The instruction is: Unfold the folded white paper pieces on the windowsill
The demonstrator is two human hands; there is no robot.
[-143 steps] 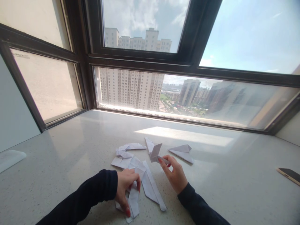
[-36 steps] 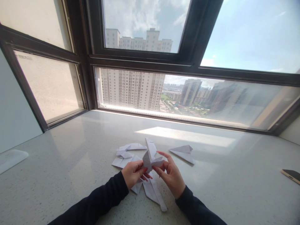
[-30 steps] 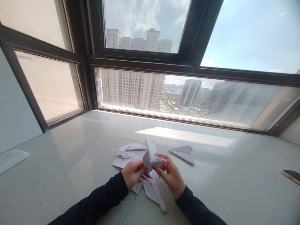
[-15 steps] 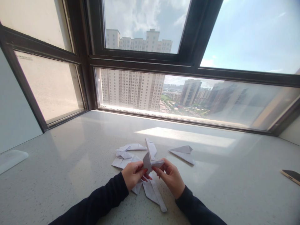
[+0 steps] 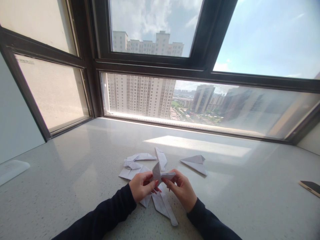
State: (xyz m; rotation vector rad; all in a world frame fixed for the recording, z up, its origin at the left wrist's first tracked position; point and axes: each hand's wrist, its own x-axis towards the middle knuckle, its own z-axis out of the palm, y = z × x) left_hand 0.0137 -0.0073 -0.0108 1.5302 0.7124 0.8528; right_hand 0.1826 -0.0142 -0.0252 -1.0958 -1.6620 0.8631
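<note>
Both my hands hold one small folded white paper piece (image 5: 160,172) just above the stone sill. My left hand (image 5: 142,186) pinches its left side, fingers closed. My right hand (image 5: 181,188) pinches its right side, fingers curled round it. Under the hands lie long folded paper strips (image 5: 165,206). More folded white paper pieces (image 5: 136,161) lie just beyond them to the left. A folded paper plane (image 5: 196,163) rests apart on the right.
The speckled stone sill (image 5: 75,173) runs up to a dark window frame (image 5: 205,73). A phone (image 5: 310,187) lies at the far right edge. A pale flat object (image 5: 11,168) sits at the far left.
Earlier my left hand pressed on paper on the sill while my right alone held the piece. Now both hands pinch it, and it has sunk slightly lower over the last second.
</note>
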